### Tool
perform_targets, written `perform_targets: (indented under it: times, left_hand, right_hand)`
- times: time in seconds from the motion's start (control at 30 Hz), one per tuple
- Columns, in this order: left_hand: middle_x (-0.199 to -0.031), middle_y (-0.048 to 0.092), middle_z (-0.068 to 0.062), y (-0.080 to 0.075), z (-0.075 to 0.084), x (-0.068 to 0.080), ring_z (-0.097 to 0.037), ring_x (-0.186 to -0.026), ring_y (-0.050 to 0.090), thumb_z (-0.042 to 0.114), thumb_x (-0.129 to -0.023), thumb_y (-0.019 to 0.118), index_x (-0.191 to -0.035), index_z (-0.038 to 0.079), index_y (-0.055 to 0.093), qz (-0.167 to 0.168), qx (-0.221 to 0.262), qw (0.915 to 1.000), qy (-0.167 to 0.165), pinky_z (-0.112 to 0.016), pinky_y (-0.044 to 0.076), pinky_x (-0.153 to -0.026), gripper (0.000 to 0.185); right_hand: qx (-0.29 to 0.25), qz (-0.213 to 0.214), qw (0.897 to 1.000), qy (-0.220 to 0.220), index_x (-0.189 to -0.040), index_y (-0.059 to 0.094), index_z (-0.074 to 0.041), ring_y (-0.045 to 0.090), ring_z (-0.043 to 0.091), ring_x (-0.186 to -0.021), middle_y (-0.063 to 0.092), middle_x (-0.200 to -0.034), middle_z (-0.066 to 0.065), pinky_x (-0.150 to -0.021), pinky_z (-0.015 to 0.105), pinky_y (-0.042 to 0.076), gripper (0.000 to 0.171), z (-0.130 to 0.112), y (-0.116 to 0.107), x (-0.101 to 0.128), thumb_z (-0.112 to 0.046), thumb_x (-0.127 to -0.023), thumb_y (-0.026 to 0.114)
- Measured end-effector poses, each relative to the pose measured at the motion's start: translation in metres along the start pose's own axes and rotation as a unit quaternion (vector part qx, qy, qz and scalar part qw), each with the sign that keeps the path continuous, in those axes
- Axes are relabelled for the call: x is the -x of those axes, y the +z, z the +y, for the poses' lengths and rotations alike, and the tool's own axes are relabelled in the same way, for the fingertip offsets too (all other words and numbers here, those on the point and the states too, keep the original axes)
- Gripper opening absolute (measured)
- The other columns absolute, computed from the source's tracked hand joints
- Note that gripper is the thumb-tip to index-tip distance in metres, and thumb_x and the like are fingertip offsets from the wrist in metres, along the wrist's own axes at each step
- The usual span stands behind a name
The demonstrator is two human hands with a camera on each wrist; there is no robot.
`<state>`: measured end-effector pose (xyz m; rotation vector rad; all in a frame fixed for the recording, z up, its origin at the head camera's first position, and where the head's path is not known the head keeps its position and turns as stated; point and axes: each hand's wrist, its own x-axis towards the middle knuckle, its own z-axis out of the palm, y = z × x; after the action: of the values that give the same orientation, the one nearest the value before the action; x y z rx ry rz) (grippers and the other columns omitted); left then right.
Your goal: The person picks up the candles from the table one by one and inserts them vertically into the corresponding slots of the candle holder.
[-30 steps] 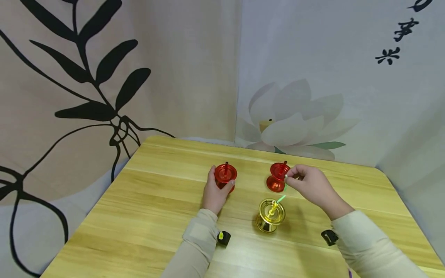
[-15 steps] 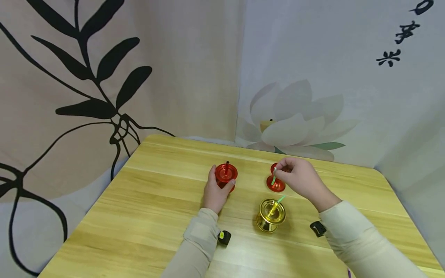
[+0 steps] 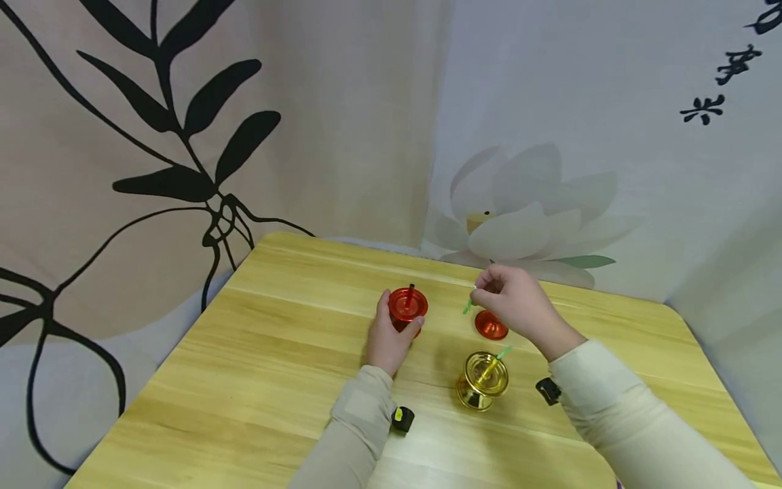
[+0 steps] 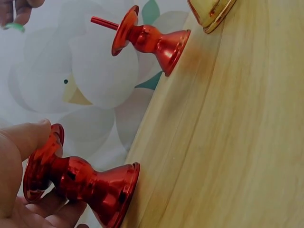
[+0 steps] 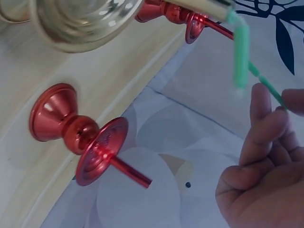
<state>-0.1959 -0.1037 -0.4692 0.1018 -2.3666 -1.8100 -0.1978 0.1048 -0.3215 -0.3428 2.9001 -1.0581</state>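
Observation:
My left hand (image 3: 391, 343) grips a red metal candle holder (image 3: 403, 299), thumb and fingers round its dish; the holder's flared base (image 4: 116, 194) stands on the table. My right hand (image 3: 519, 299) pinches a thin green stick (image 5: 270, 89) between thumb and finger, raised between the two red holders. Partly hidden behind that hand is a second red candle holder (image 3: 491, 326), upright, its bare centre tube (image 5: 133, 172) showing in the right wrist view. Nearer stands a gold candle holder (image 3: 482, 380). A green stick (image 5: 241, 57) juts from the gold one's tube, bent over.
The wooden table (image 3: 275, 339) meets a curtain (image 3: 342, 136) printed with plants and a lotus at its far edge. Black wrist cameras (image 3: 402, 419) hang at both sleeves, the left one beside the gold holder.
My right hand has moved left past the second red holder, carrying the green stick toward the held one. My left hand keeps its grip. The head view has shifted slightly.

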Motion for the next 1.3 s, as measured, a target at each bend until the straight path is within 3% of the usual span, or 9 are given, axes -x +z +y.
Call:
perform_targets:
  times: [0.37,0.6,1.3]
  left_hand:
    - [-0.149,0.049,-0.018,0.004,0.001,0.002,-0.035,-0.133,0.050,0.022,-0.088,0.080,-0.155,0.008,0.032,-0.002,0.017,0.9998,-0.005,-0.050,0.044,-0.108,0.084]
    - [-0.149,0.049,-0.016,0.005,0.003,0.003,-0.033,-0.134,0.050,0.020,-0.087,0.081,-0.155,0.008,0.033,-0.003,0.023,0.9997,-0.005,-0.047,0.043,-0.110,0.084]
    - [-0.147,0.052,-0.013,0.004,0.004,0.005,-0.030,-0.131,0.054,0.019,-0.085,0.082,-0.154,0.007,0.035,-0.022,0.047,0.9983,0.027,-0.043,0.046,-0.108,0.085]
  right_hand:
    - [0.044,-0.017,0.998,-0.031,-0.090,0.064,-0.012,0.054,0.018,-0.066,0.066,-0.083,0.001,-0.061,0.033,0.047,0.008,-0.016,0.013,-0.013,-0.019,-0.092,0.065]
    - [0.055,-0.016,0.997,-0.041,-0.090,0.066,-0.014,0.057,0.019,-0.074,0.066,-0.086,-0.001,-0.068,0.035,0.048,0.008,-0.022,0.017,-0.020,-0.021,-0.093,0.066]
    - [0.033,0.001,0.998,-0.048,-0.095,0.065,-0.011,0.057,0.018,-0.070,0.070,-0.091,0.002,-0.064,0.033,0.049,0.007,-0.038,0.023,-0.029,-0.019,-0.094,0.065]
